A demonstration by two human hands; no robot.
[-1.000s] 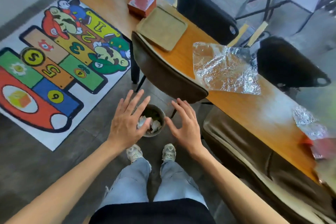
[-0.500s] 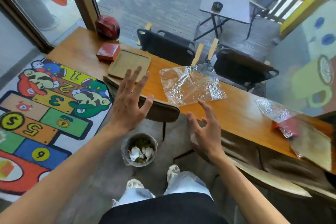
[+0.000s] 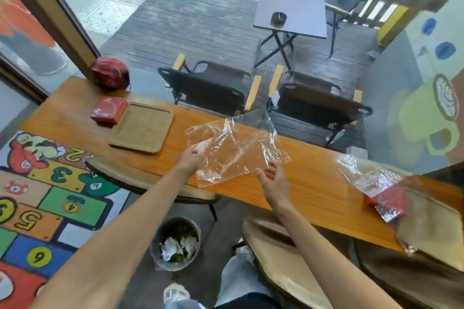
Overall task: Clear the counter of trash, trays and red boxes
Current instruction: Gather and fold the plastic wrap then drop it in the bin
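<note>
A large clear plastic sheet (image 3: 236, 148) lies crumpled on the orange wooden counter (image 3: 313, 195), its far edge raised. My left hand (image 3: 189, 158) pinches the sheet's left edge. My right hand (image 3: 273, 178) hovers at its near right corner with fingers apart, holding nothing. A wooden tray (image 3: 141, 126) and a red box (image 3: 109, 109) sit at the counter's left. At the right end, a second plastic sheet (image 3: 364, 170) drapes over another red box (image 3: 391, 198) beside another tray (image 3: 431, 228).
A metal bin (image 3: 177, 243) with crumpled paper stands on the floor by my feet. Brown chairs (image 3: 150, 178) are tucked under the counter's near side, black chairs (image 3: 208, 88) beyond it. A red helmet (image 3: 110, 75) sits at the far left corner.
My view rose from the bin to the counter. Both hands moved up and forward from above the bin to the plastic sheet, and my left hand took hold of its edge.
</note>
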